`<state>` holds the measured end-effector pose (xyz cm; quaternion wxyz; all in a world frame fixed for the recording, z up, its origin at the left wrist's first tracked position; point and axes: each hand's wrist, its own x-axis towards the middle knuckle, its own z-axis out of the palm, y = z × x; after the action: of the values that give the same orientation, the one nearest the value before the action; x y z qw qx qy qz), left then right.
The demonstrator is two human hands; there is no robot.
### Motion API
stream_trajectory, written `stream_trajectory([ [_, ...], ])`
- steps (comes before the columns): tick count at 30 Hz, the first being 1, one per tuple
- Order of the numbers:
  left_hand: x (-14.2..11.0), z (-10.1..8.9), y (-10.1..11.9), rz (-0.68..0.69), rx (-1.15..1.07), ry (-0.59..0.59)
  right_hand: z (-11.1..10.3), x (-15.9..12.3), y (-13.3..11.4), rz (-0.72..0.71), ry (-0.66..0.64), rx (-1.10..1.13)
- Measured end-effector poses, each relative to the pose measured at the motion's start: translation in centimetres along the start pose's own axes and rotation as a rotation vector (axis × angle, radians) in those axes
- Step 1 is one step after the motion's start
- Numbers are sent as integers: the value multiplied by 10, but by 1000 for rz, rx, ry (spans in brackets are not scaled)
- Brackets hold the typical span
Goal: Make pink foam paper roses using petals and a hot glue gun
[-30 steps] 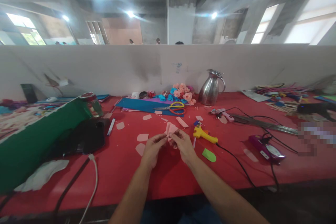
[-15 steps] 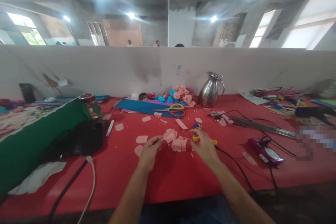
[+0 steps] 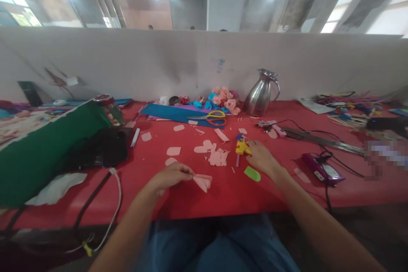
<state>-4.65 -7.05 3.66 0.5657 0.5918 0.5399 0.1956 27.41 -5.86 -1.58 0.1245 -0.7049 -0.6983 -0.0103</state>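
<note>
My left hand (image 3: 174,176) is closed in a pinch on the gathered end of a pink crepe-paper petal (image 3: 203,182), whose loose end fans out to the right above the red table. My right hand (image 3: 261,157) has its fingers closed at the right side of a yellow glue gun (image 3: 242,148), partly hiding it. A thin pale stick (image 3: 237,160) shows just below the gun. Between the hands lie a clump of pink paper pieces (image 3: 218,157) and a loose pink petal (image 3: 174,151). A bright green rounded piece (image 3: 252,173) lies below my right hand.
Scissors (image 3: 212,116) rest on blue paper (image 3: 168,112) at the back. Behind stand paper flowers (image 3: 225,98) and a steel jug (image 3: 261,93). A purple power box (image 3: 321,169) with cords is at right; a green-sided box (image 3: 57,153) and black tray (image 3: 105,148) are at left.
My left hand has moved left and nearer to me with a pink petal, away from the clump. My right hand has shifted right and away from me with the glue gun. The view has tilted down.
</note>
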Motion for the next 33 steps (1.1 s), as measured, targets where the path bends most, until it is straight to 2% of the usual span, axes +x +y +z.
stream_trajectory([
  [5, 6, 5, -9, 31, 113, -1, -10, -2, 0, 48, 89, 52],
  [8, 12, 8, -14, 50, 161, 43, -25, -14, -7, 36, 103, 356],
  [9, 14, 9, -15, 63, 165, 58, -30, -19, -11, 15, 69, 502],
  [11, 16, 9, -16, 93, 148, 84, -41, -30, -21, -30, -76, 776],
  [14, 17, 9, -17, 111, 130, 107, -55, -44, -36, -71, -329, 945],
  [16, 17, 8, -18, 106, 144, 96, -60, -50, -44, -104, -393, 950],
  [19, 16, 8, -20, 106, 159, 80, -63, -51, -49, -132, -377, 839],
  [24, 17, 8, -27, 127, 173, 82, -59, -38, -42, 0, -77, 716],
  [26, 18, 8, -31, 171, 197, 88, -57, -35, -38, 72, -14, 702],
  [28, 18, 8, -33, 236, 274, 147, -57, -35, -36, 117, -38, 723],
  [33, 17, 11, -25, 376, 465, 466, -60, -42, -40, 209, -132, 867],
])
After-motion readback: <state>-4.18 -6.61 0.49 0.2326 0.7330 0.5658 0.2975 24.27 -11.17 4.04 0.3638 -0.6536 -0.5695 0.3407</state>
